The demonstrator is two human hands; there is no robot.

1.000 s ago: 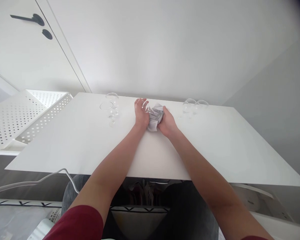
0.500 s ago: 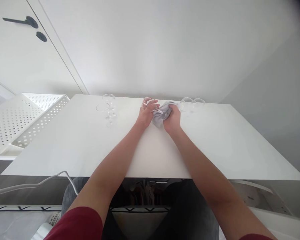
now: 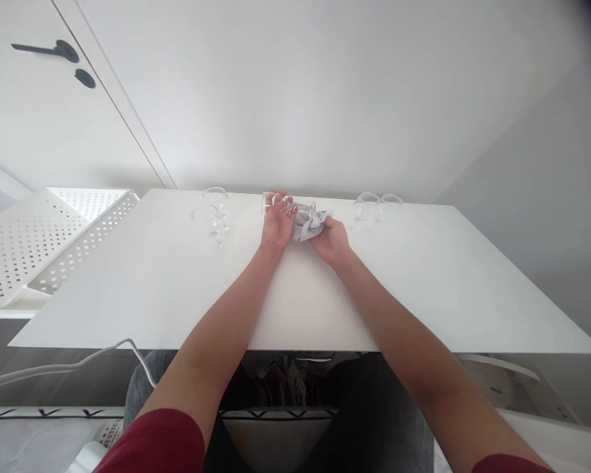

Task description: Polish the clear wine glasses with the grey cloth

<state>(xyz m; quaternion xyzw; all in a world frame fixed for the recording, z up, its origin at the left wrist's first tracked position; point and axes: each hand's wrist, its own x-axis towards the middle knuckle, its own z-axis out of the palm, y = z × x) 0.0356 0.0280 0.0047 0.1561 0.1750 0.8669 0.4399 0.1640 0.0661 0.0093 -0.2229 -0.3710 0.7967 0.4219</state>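
A clear stemmed glass (image 3: 267,202) lies sideways in my left hand (image 3: 278,222), whose fingers are wrapped round it near the stem. It is held above the far part of the white table (image 3: 305,295). My right hand (image 3: 332,240) grips a crumpled light grey cloth (image 3: 309,227), which touches the right end of the glass. The fingers and cloth hide part of the glass. To the left stand two clear stemmed glasses (image 3: 204,213), one behind the other. Two more clear glasses (image 3: 367,206) stand to the right, close to the wall.
A white perforated tray or rack (image 3: 23,243) is left of the table. Behind rises a white wall (image 3: 295,98), with a door handle (image 3: 43,50) at upper left. A white cable (image 3: 78,363) loops below the table's front edge.
Both hands have shifted slightly left with the glass and cloth. The glass has turned to lie more level, and my right hand has lowered, with the cloth bunched at the glass's right end.
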